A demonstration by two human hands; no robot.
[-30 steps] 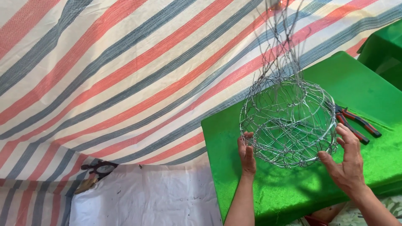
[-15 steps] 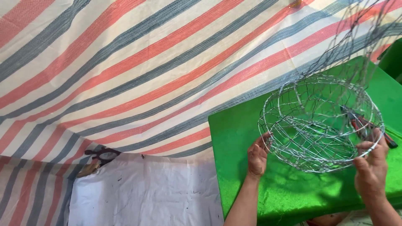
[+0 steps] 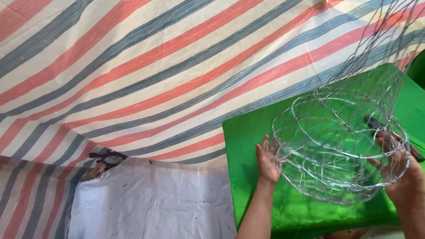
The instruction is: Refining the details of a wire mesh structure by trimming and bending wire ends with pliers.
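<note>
Holding the wire basket between both palms, you keep it tilted above the green board, its open mouth facing you. Your left hand presses flat against its left rim with fingers spread, not curled; your right hand grips the right rim, seen through the mesh. Behind the basket, red-handled pliers lie on the board, mostly screened by wire. Left of the board lies a white sheet; beyond it, dark scissors rest on the striped tarp.
</note>
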